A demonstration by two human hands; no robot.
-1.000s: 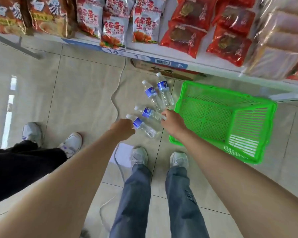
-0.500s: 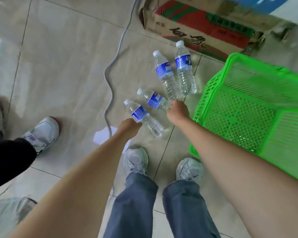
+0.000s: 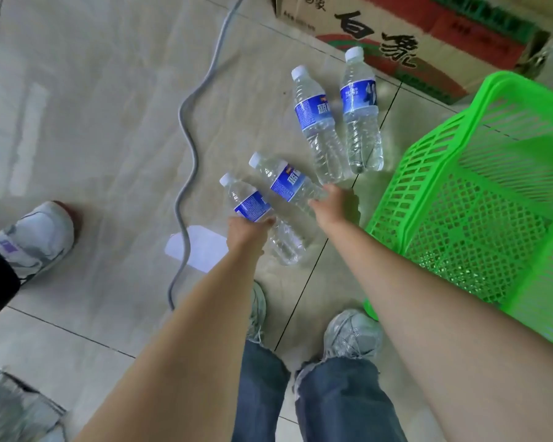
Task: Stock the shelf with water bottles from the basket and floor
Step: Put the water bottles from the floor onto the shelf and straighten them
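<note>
Both arms reached straight down. The left hand [image 3: 247, 229] was wrapped around one bottle [image 3: 262, 220]. The right hand [image 3: 334, 205] gripped another bottle [image 3: 288, 183] just beside it.

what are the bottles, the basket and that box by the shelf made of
Bottles: clear thin plastic, glossy and ribbed, with white caps and blue film labels. Basket: bright green moulded plastic with an open lattice, slightly shiny. Box: looks like brown printed cardboard, matte, with folded flaps.

left hand [image 3: 248, 229]: arm extended down, grip apparently closed | right hand [image 3: 334, 205]: arm extended, grip closed
</note>
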